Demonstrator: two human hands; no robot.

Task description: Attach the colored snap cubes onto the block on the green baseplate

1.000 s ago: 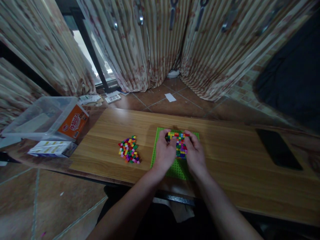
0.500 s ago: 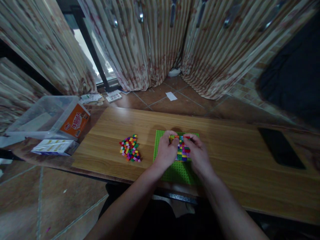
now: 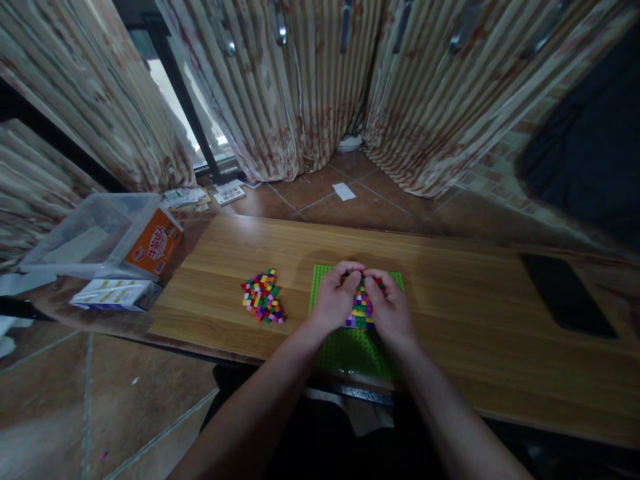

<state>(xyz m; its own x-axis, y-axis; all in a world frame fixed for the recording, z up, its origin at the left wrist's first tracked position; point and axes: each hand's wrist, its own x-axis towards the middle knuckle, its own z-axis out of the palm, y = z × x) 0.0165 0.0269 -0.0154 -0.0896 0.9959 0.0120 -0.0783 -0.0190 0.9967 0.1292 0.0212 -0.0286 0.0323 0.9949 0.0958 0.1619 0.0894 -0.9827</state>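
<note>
Your left hand (image 3: pixel 333 303) and right hand (image 3: pixel 390 310) pinch the brick patch (image 3: pixel 361 312) partly covering the green plate (image 3: pixel 350 352); a loose pile (image 3: pixel 263 298) waits alongside

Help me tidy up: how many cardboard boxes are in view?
2: an orange box at one end of the clear plastic bin, and a white box lying in front of it. Others may be hidden.

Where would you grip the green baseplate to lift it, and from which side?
Probably take the baseplate by its bare near edge, from the table's front. It lies flat and thin, that edge nears the table rim, and bricks, left hand and right hand cover the far half.
</note>
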